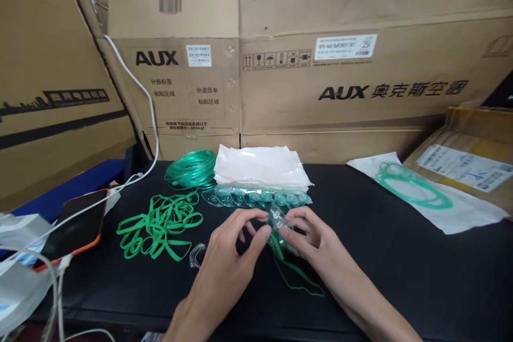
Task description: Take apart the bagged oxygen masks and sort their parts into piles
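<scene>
Left hand (234, 235) and right hand (310, 238) meet over the black table (401, 278), both pinching a clear mask (279, 223) with fingertips; a green strap (298, 278) trails from it toward the near edge. Left of them: metal clips (196, 255), loose green bands (160, 224), phone (74, 230). Behind: row of masks (256, 197), plastic bags (260, 166), coiled green tubing (191, 168), cardboard boxes (360, 64).

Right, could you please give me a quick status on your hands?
Left hand and right hand both pinching one clear mask. Green strap trailing from it. Nothing blocking.
</scene>
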A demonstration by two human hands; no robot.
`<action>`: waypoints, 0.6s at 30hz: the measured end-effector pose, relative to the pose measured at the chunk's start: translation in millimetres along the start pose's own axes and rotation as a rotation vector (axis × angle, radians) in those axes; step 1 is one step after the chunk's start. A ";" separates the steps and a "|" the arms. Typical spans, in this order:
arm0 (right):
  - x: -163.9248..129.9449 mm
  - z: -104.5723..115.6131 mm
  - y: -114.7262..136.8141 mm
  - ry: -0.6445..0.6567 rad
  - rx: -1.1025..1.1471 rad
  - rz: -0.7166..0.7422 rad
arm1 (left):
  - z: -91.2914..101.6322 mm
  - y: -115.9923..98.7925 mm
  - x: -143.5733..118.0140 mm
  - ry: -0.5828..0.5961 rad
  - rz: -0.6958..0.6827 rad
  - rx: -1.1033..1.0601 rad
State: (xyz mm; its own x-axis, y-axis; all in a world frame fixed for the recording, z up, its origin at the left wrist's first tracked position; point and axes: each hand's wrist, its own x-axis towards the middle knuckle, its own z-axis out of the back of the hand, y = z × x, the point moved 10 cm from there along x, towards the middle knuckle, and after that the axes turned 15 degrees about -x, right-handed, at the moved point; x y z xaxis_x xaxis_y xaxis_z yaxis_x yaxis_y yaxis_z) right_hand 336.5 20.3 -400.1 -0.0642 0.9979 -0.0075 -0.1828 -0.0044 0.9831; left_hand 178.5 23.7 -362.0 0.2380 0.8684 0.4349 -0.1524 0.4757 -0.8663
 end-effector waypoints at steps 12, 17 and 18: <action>2.7 -1.9 -2.9 0.114 -0.227 -0.012 | -17.4 11.5 -3.2 0.188 0.075 0.028; 1.4 33.2 8.1 0.012 -0.417 -0.017 | 4.7 17.0 2.5 0.163 0.082 0.172; 1.2 38.6 10.3 0.001 -0.433 -0.015 | 10.4 18.8 3.5 0.147 0.090 0.203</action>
State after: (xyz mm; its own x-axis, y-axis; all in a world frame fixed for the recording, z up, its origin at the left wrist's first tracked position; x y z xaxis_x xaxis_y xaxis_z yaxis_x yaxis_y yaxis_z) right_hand 372.4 24.0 -382.9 -0.0592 0.9980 -0.0216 -0.5788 -0.0167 0.8153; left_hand 166.5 37.2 -374.2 0.3495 0.8857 0.3056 -0.3653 0.4291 -0.8261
